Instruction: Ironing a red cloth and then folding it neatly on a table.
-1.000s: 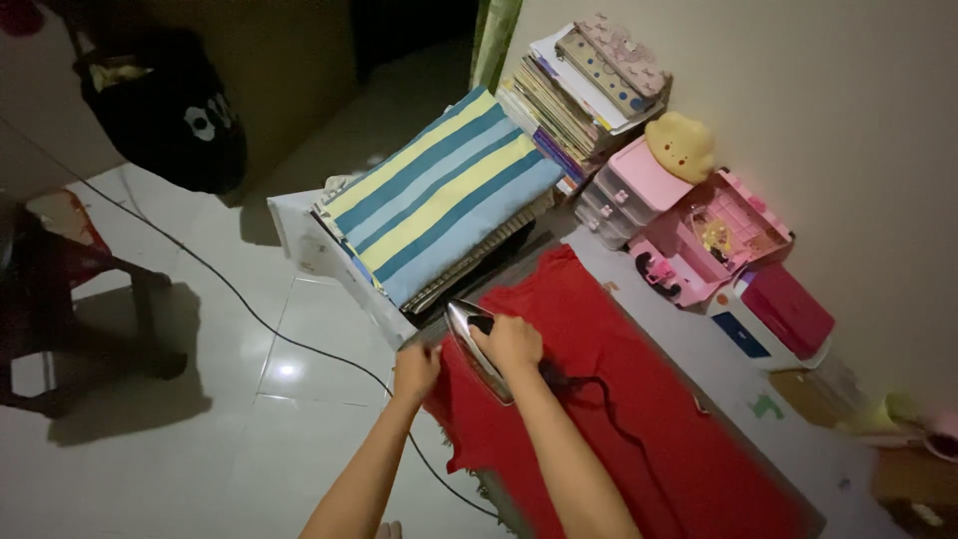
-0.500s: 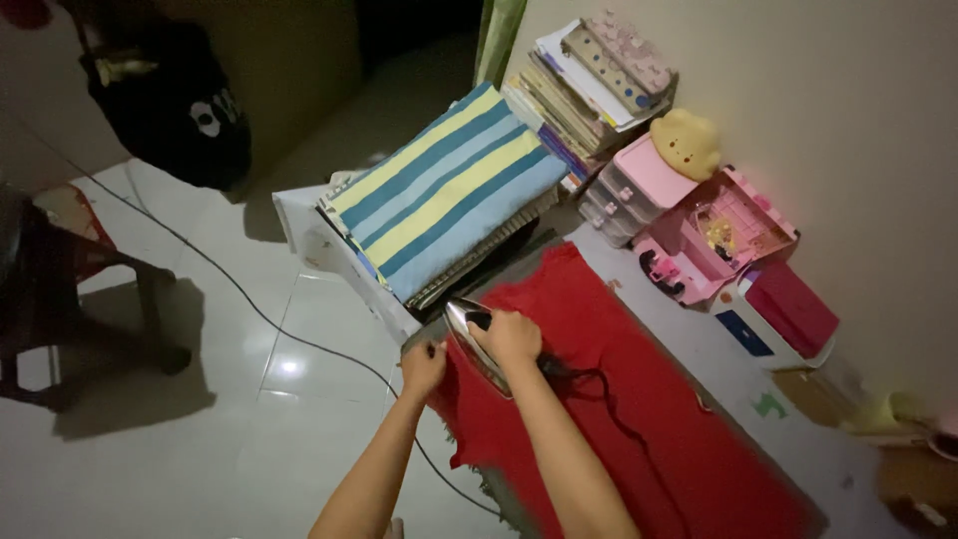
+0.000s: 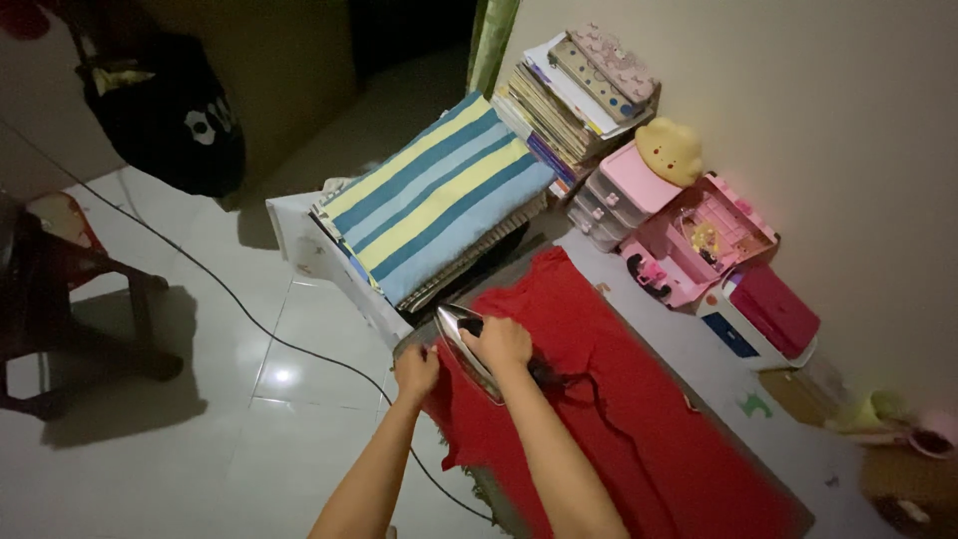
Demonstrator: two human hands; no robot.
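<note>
Clamped over the handle of the iron (image 3: 465, 344), the right hand (image 3: 502, 342) has its fingers curled down and its knuckles up; the right forearm runs straight back toward the lower edge of the view. The iron's bright soleplate shows along its left side, so the iron appears tilted slightly, though the dim light makes this uncertain. It rests at the near-left end of the red cloth (image 3: 639, 419), which lies spread flat along a grey mat (image 3: 718, 359) on the floor.

Just beside the iron, the left hand (image 3: 417, 371) pinches the left edge of the red cloth, fingers closed on the fabric, wrist bent slightly inward. Both forearms converge from below.

A dark cord (image 3: 230, 294) crosses the white floor tiles (image 3: 200, 439). Past the cloth sits a folded striped blanket (image 3: 439, 200) on a white stand. Along the wall stand a stack of books (image 3: 569, 95), pink plastic drawers (image 3: 624, 195) and a pink toy house (image 3: 699, 245). A black bag (image 3: 170, 120) hangs at upper left.
</note>
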